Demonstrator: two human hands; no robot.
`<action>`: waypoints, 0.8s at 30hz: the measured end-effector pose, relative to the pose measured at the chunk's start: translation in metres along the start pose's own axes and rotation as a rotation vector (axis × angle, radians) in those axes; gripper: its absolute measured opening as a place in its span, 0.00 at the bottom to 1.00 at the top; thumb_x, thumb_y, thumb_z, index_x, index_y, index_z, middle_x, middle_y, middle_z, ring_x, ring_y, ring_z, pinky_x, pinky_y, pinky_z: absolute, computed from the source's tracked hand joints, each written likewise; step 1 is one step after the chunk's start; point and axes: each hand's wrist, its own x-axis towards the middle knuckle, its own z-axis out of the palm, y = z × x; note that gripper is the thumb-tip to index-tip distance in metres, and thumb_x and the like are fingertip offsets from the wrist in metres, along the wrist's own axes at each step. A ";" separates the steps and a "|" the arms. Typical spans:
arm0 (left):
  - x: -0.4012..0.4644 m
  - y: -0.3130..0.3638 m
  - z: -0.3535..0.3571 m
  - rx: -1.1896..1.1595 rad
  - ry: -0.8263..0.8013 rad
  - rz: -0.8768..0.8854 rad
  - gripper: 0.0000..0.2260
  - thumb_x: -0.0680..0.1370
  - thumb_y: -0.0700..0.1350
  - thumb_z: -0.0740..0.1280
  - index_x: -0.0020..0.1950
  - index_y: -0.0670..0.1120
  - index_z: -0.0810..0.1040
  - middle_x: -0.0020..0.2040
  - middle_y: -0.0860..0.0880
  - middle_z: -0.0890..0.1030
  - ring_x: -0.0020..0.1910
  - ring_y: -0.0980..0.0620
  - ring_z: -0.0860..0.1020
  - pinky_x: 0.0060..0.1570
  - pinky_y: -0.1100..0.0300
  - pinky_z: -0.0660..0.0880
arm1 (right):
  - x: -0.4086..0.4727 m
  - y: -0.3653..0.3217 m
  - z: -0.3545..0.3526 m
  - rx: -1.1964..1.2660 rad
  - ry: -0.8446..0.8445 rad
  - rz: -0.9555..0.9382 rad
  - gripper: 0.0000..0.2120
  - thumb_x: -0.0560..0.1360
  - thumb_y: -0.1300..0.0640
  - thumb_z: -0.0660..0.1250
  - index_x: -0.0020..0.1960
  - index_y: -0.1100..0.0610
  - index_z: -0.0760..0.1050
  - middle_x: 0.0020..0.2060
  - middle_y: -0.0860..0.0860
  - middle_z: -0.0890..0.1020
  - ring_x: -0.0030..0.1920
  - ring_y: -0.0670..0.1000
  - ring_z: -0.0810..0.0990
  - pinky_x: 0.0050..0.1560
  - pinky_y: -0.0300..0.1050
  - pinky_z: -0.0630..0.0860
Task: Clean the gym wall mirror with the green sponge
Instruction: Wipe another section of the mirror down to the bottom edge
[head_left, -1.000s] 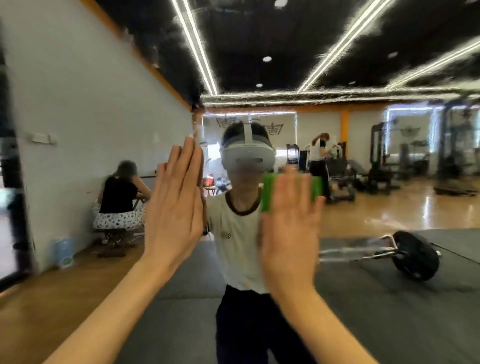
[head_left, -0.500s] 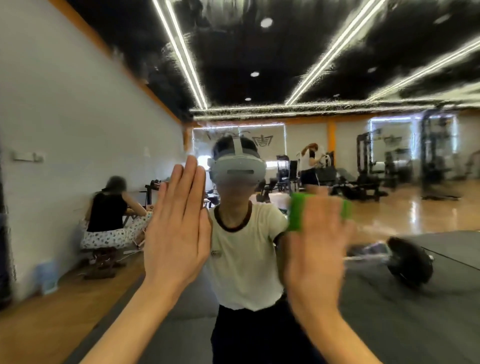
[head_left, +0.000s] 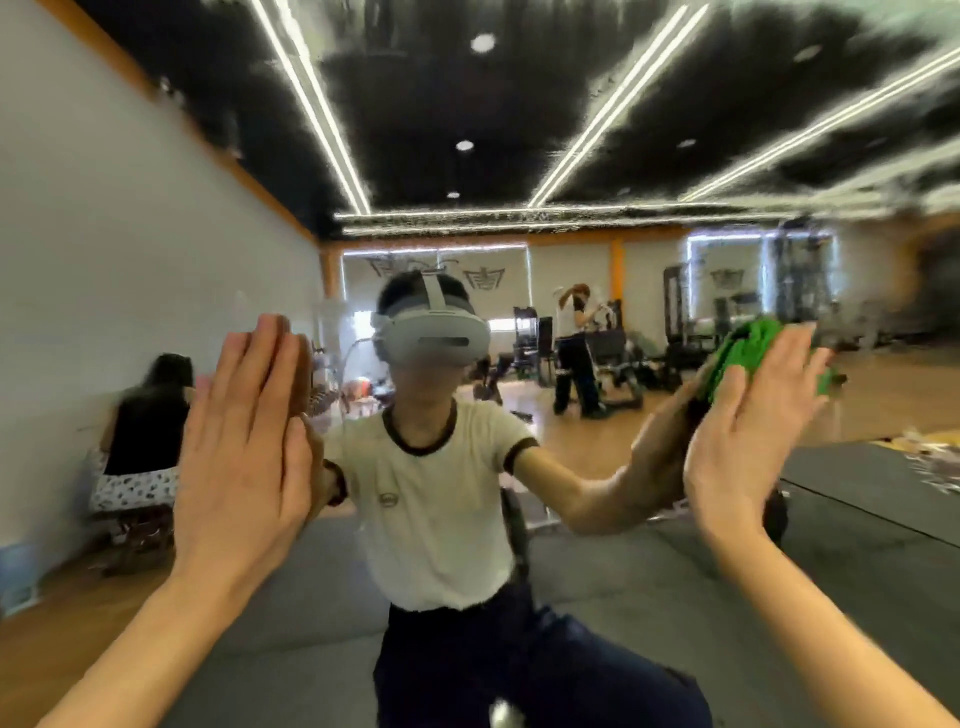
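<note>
Large gym wall mirror (head_left: 156, 234) fills the view, hands raised against it. Left hand (head_left: 244, 452) at 9 o'clock of centre: palm flat on the glass, fingers (head_left: 270, 364) straight, together, pointing up, released, holding nothing. Its reflected palm meets it along the right edge.

Right hand (head_left: 748, 436) at 3 o'clock: palm flat, fingers straight, pressing the bright green textured sponge (head_left: 748, 348) onto the mirror. Sponge sits under the fingertips, at 12 o'clock of that palm, sticking out above and to the right of the fingers. No curl round it, just pressed. Reflected hand mirrors this from the left, touching the sponge.

Reflection at centre: person in cream short-sleeved T-shirt with dark trim (head_left: 431, 509), dark trousers, grey-white headset (head_left: 431, 340) strapped on.

Reflected room: seated person in black top and patterned skirt (head_left: 145, 441) at 9 o'clock, back turned; standing person in white top (head_left: 571, 353) at 1 o'clock near dark gym machines (head_left: 675, 322). Black ceiling with long white light strips (head_left: 322, 114) at 12 o'clock. Wooden floor (head_left: 883, 395) at 3 o'clock, grey mats (head_left: 649, 597) lower down. Right edge blurred.
</note>
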 end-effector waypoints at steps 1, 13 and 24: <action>0.002 0.008 0.002 -0.007 0.008 -0.022 0.26 0.83 0.43 0.52 0.81 0.39 0.56 0.82 0.43 0.56 0.82 0.55 0.46 0.80 0.55 0.42 | -0.012 -0.019 0.008 -0.012 -0.027 -0.140 0.27 0.85 0.55 0.48 0.82 0.57 0.44 0.81 0.52 0.49 0.81 0.54 0.44 0.80 0.61 0.42; 0.051 0.175 0.094 -0.129 0.041 -0.011 0.27 0.84 0.40 0.53 0.83 0.40 0.49 0.84 0.46 0.47 0.82 0.51 0.44 0.79 0.59 0.37 | 0.080 0.071 -0.029 -0.034 -0.082 -0.292 0.28 0.85 0.51 0.47 0.81 0.60 0.50 0.81 0.55 0.54 0.81 0.54 0.48 0.80 0.61 0.44; 0.050 0.174 0.105 0.115 0.033 0.012 0.26 0.85 0.46 0.49 0.82 0.38 0.54 0.83 0.42 0.52 0.82 0.49 0.48 0.80 0.52 0.47 | 0.095 0.028 0.003 -0.072 -0.116 -0.937 0.25 0.84 0.55 0.56 0.79 0.61 0.58 0.79 0.60 0.60 0.80 0.58 0.55 0.80 0.57 0.50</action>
